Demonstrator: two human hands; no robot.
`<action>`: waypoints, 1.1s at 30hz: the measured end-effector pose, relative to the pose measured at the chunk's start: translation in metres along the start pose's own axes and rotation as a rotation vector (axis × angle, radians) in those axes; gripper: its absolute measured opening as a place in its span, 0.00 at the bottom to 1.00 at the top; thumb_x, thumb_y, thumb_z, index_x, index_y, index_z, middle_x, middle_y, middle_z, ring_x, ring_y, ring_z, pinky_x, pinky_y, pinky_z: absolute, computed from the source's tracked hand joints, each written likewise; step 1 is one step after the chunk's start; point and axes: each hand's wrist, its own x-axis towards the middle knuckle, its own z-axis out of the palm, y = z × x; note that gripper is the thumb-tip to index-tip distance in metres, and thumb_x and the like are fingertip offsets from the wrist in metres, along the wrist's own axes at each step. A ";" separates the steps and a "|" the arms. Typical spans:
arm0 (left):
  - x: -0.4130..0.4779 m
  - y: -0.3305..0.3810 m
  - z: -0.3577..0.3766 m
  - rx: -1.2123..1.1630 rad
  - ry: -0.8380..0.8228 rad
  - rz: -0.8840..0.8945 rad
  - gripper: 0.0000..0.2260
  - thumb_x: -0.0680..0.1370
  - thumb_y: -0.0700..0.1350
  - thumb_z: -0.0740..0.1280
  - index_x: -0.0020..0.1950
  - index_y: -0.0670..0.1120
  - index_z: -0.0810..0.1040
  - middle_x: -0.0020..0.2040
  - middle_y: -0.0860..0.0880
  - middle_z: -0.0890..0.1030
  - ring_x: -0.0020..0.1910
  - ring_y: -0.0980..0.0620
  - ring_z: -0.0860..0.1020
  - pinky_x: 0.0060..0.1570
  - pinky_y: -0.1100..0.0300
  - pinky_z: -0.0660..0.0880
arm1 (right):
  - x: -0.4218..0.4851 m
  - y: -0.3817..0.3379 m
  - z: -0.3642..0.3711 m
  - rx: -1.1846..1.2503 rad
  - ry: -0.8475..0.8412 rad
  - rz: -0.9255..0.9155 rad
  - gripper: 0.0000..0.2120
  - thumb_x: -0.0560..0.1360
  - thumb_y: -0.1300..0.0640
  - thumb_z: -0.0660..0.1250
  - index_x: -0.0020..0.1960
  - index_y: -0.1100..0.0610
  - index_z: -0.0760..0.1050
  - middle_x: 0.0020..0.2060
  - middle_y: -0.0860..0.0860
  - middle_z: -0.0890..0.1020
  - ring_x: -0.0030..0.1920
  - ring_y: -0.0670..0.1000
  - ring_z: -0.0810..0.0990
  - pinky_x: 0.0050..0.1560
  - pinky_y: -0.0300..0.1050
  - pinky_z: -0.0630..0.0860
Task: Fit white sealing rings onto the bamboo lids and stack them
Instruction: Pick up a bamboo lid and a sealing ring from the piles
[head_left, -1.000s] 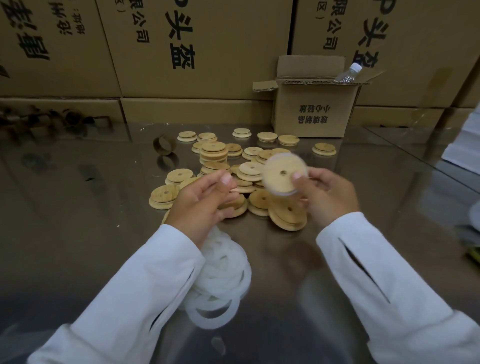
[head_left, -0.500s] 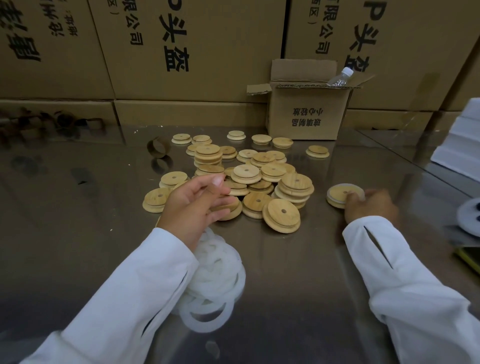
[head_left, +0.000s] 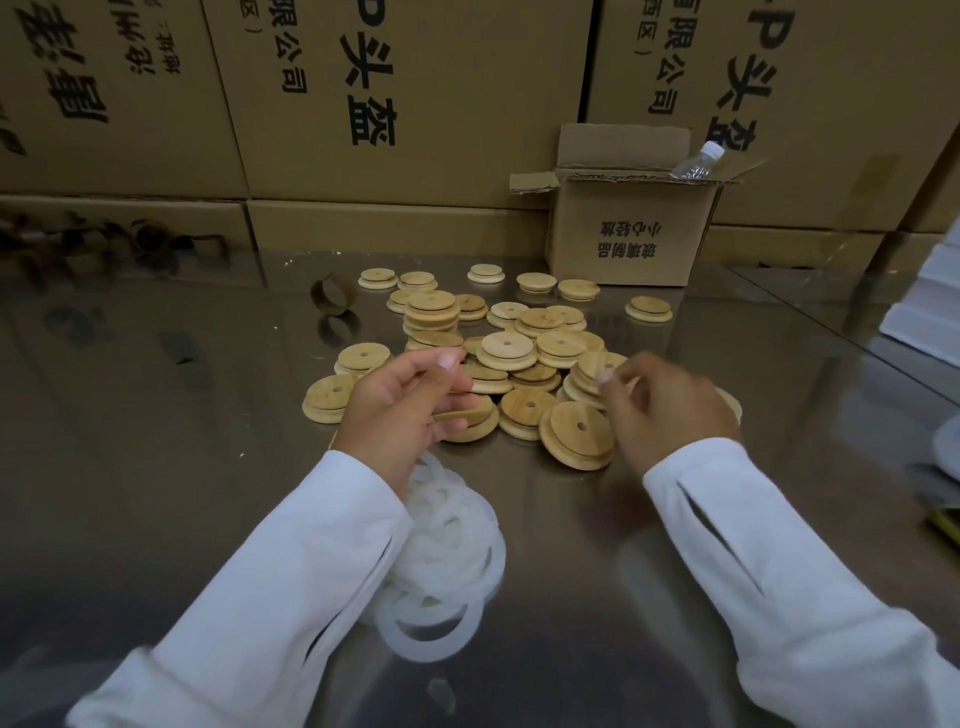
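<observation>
The left hand (head_left: 410, 405) hovers half-curled over the near edge of the bamboo lids (head_left: 509, 347), thumb toward forefinger; I cannot tell whether it pinches anything. The right hand (head_left: 670, 410) is blurred, its bent fingers at the heap's right side. Its grip is unclear, but it is probably after the next lid. The white rings (head_left: 447, 545) lie piled by the left wrist on the table (head_left: 156, 467), handy for fitting.

The left hand (head_left: 405, 410) is held with its palm turned inward. Its fingers are loosely curled and the thumb lies forward over them, tip pointing towards the right hand (head_left: 670, 410). Whether it grips anything cannot be told. The right hand is blurred, back up, with bent fingers reaching towards the left hand and thumb and forefinger close together. Both forearms enter from below, angled inward, in a white left sleeve (head_left: 291, 571) and right sleeve (head_left: 769, 561).
</observation>
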 end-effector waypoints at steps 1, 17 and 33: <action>0.000 0.000 -0.001 0.005 0.002 -0.001 0.09 0.72 0.49 0.66 0.48 0.47 0.80 0.36 0.52 0.81 0.39 0.52 0.82 0.39 0.62 0.80 | -0.003 -0.005 0.002 -0.147 -0.084 -0.025 0.17 0.73 0.38 0.57 0.42 0.50 0.74 0.33 0.48 0.76 0.37 0.54 0.75 0.42 0.45 0.68; 0.001 -0.002 0.001 0.036 -0.015 0.021 0.09 0.70 0.49 0.68 0.48 0.47 0.80 0.39 0.51 0.82 0.41 0.54 0.82 0.38 0.63 0.78 | -0.025 -0.044 0.014 0.684 -0.313 0.183 0.20 0.61 0.51 0.78 0.46 0.50 0.70 0.39 0.43 0.77 0.37 0.40 0.76 0.33 0.32 0.71; 0.001 0.006 -0.003 -0.115 -0.014 -0.076 0.07 0.76 0.45 0.64 0.46 0.42 0.77 0.41 0.44 0.82 0.39 0.50 0.83 0.33 0.60 0.79 | -0.047 -0.058 0.028 0.223 -0.441 -0.343 0.16 0.72 0.36 0.54 0.34 0.46 0.66 0.31 0.43 0.71 0.35 0.46 0.71 0.38 0.46 0.70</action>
